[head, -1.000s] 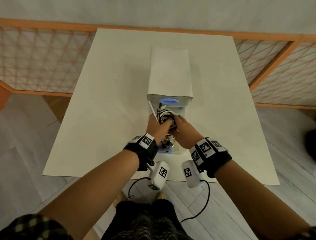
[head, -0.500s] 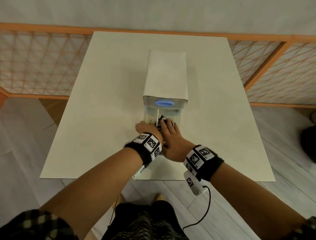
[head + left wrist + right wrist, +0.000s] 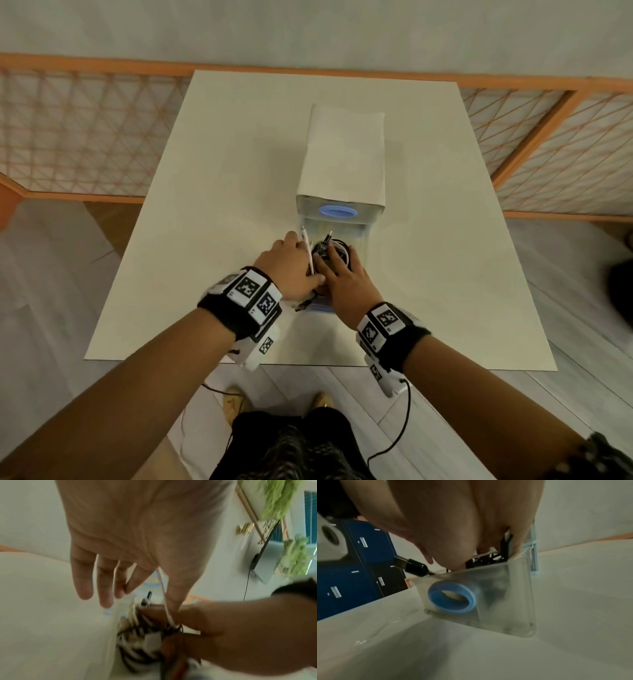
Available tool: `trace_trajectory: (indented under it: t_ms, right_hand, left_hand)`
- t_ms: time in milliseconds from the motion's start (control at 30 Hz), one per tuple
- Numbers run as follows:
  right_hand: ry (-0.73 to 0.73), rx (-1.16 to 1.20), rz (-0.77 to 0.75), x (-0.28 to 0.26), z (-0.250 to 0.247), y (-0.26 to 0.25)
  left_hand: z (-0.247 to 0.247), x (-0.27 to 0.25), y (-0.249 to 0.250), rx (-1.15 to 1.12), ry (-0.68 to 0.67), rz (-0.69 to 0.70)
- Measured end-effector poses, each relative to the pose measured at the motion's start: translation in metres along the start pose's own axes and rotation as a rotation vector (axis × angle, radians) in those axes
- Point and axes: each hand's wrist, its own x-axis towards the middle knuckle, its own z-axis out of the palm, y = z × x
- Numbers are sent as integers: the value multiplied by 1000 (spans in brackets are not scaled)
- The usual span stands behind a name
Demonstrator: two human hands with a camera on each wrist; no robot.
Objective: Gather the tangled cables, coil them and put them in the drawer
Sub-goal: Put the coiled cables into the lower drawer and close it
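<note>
Right hand (image 3: 346, 277) presses flat on the coil (image 3: 334, 250) in the drawer (image 3: 518, 588), left hand (image 3: 291, 263) slack-fingered beside, white end (image 3: 306, 246) sticking up between.

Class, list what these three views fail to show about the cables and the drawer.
- Number of cables: head view, both hands cover the bundle; left wrist view is blurred.
- Right hand fingertips: right wrist view, the palm hides them.
- Drawer floor: frosted plastic front obscures it.
- Black USB plug's cable: hidden behind the drawer rim.
</note>
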Motion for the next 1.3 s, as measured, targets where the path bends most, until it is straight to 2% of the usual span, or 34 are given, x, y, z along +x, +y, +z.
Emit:
trace_trajectory:
  t_ms: [67,167,200,333,433,533,667,867,967,1133,1200,1267,1300]
  right_hand:
    - [25,15,-14,1,1,2]
    - [43,26,16,-1,-1,-2]
    - [47,20,33,-6,-4,-4]
    - [142,-21,96,-29,-14,-7]
    - [124,37,76,-27,-16,-2]
    - [92,50,33,-24,-19,-1]
    - [57,56,12,-16,-28,7]
    - [50,66,34,22,-44,20]
    - [57,63,16,24,-40,25]
    - [63,52,-19,30,-34,33]
    - [76,49,-8,25,-36,32]
    - [80,39,0,20,-37,31]
    - [70,35,1,21,-36,32]
  left_hand:
    - [-16,4,1,53,102,33]
    - [-34,21,4,247,356,114]
    - [-35,30,2,316,383,141]
    - [-22,59,-13,478,275,205]
    - [-23,66,-18,334,317,285]
    - [-27,76,-20,310,398,349]
    - [-25,86,-20,196,343,282]
    - [-42,84,-30,230,221,318]
    - [-48,72,-29,261,161,333]
    - [-2,11,-27,223,340,404]
    - [19,-1,-25,210,304,391]
    - [30,-1,-20,238,207,365]
    - [30,1,-16,261,222,385]
